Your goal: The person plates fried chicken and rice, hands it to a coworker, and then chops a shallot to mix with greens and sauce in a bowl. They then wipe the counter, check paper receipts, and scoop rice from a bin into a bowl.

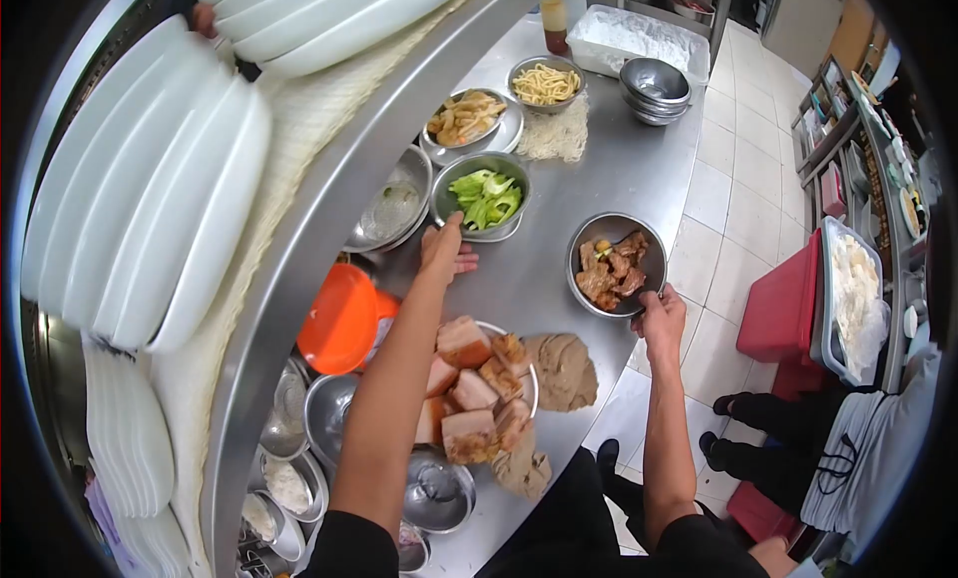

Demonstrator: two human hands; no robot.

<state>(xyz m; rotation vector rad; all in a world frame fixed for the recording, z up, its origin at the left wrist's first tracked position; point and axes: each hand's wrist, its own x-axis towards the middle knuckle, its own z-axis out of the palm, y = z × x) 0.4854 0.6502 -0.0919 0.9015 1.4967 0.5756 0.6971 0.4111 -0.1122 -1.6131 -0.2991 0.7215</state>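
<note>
My right hand (660,317) grips the near rim of a metal bowl (573,266) at the counter's right edge. Chunks of browned meat (607,272) lie in that bowl. Across the counter, my left hand (449,251) reaches to the near side of another metal bowl (523,211), its thumb right at the rim and its fingers stretched out. Cut green vegetables (487,197) fill this second bowl. Below my left forearm, thick blocks of pork belly (472,389) are piled on a white plate (534,386).
Bowls of pale strips (465,116) and noodles (545,82) stand farther back, near stacked metal bowls (655,89). An orange lid (337,319) lies at left. White dishes (150,199) crowd the shelf above. A person (848,458) stands at lower right beside a red bin (781,309).
</note>
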